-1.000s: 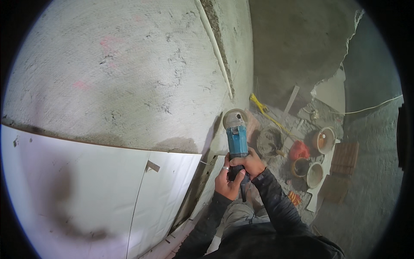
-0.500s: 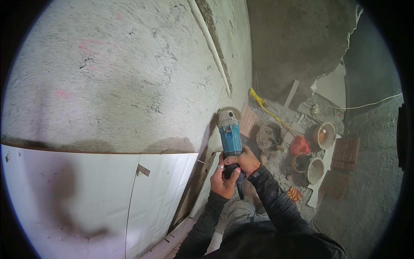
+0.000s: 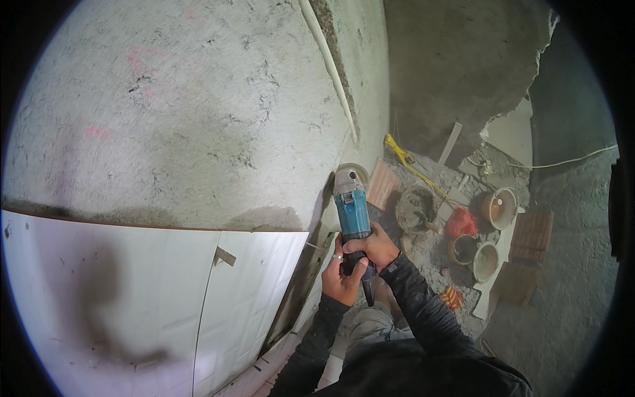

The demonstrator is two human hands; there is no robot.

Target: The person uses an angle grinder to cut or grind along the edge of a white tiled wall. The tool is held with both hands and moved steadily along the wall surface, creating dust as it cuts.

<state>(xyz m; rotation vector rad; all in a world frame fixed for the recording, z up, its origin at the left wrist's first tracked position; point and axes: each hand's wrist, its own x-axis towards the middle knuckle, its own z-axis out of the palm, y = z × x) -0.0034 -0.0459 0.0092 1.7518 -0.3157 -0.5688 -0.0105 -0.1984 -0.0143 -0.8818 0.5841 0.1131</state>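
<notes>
A blue angle grinder [image 3: 354, 213] with a dark rear grip is held upright in the view, its metal head and round guard pointing away from me. My left hand [image 3: 340, 283], with a ring on one finger, closes around the lower grip from the left. From the right, my right hand [image 3: 378, 249] wraps the same grip slightly higher up. The grinder's head is close to the end of the wall, beside the strip next to the white tiles [image 3: 264, 278]. Whether its disc touches anything cannot be seen.
Rough grey wall [image 3: 198, 119] fills the left, with a pale pipe [image 3: 331, 66] in a groove. Rubble covers the floor at right, with a mortar bucket [image 3: 417, 208], other buckets [image 3: 486, 261], a red bag [image 3: 461, 223], brown tiles [image 3: 531, 236] and a yellow cable [image 3: 417, 173].
The wall and tiles have shifted slightly to the right in the picture as the view turned a little. Both hands keep the same hold on the angle grinder.
</notes>
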